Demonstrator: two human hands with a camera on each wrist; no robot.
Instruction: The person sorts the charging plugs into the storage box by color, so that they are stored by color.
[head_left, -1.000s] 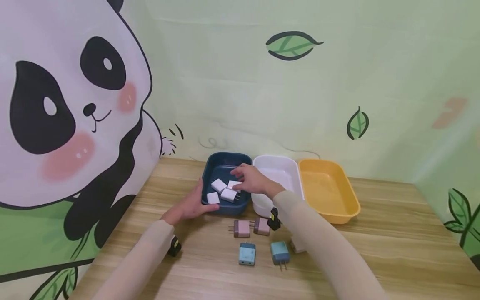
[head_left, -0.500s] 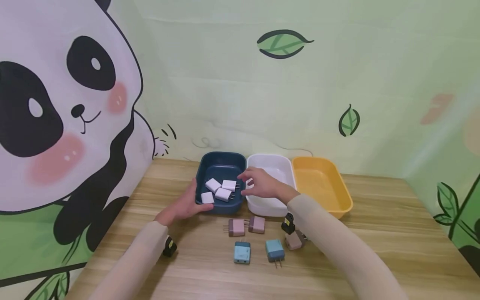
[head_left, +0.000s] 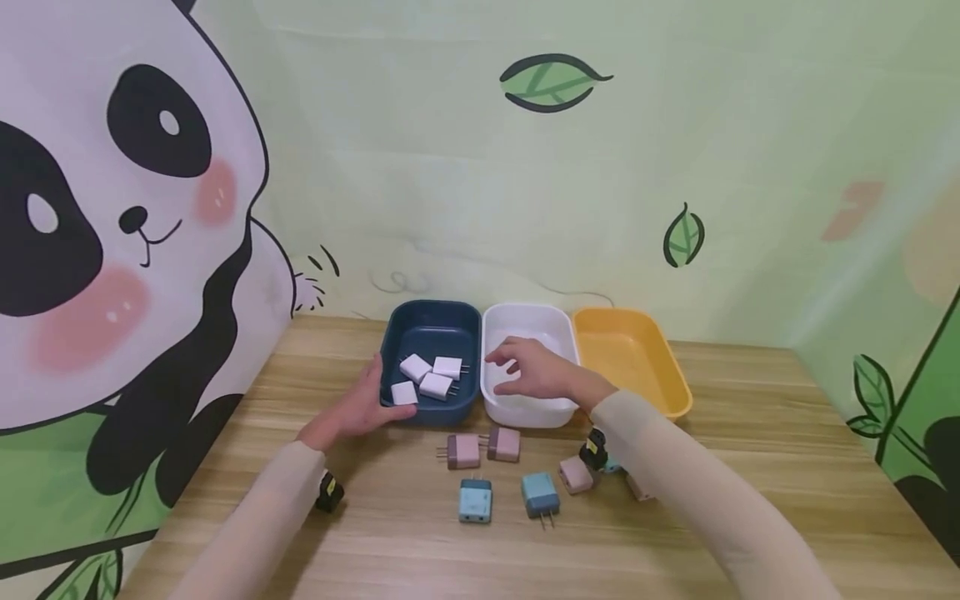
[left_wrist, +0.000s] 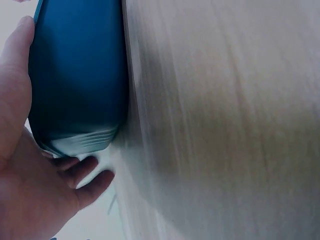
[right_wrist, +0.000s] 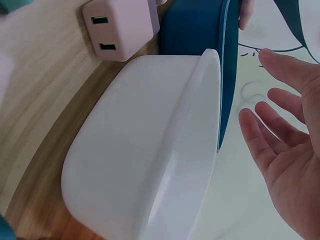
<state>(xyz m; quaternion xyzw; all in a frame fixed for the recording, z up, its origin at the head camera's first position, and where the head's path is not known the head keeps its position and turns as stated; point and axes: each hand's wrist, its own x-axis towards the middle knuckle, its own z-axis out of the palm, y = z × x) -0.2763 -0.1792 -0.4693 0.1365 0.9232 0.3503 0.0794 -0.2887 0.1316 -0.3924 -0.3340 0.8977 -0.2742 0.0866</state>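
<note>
My left hand (head_left: pixel 360 408) rests against the near left corner of the navy bin (head_left: pixel 453 414). Its thumb lies along the front rim, and the fingers spread beside the left wall without wrapping round it. Inside that bin lie several white charger plugs, including one white plug (head_left: pixel 448 367) with its prongs pointing right. Above the white bin (head_left: pixel 528 412) hovers my right hand (head_left: pixel 536 369), fingers loosely bent and apart, holding nothing. The right wrist view shows this hand (right_wrist: pixel 290 135) beyond the white bin's rim, with a pink charger plug (right_wrist: pixel 120 30) on the table.
A yellow bin (head_left: pixel 630 358) stands right of the white one. Before the bins, pink charger plugs (head_left: pixel 463 452) and blue charger plugs (head_left: pixel 475 500) are scattered on the wooden table (head_left: pixel 390 542). My right forearm partly covers some. A panda-printed backdrop rises behind.
My right hand has moved right, from over the white plugs in the navy bin to above the white bin. The left hand keeps its place at the navy bin; the head view shifted slightly.
</note>
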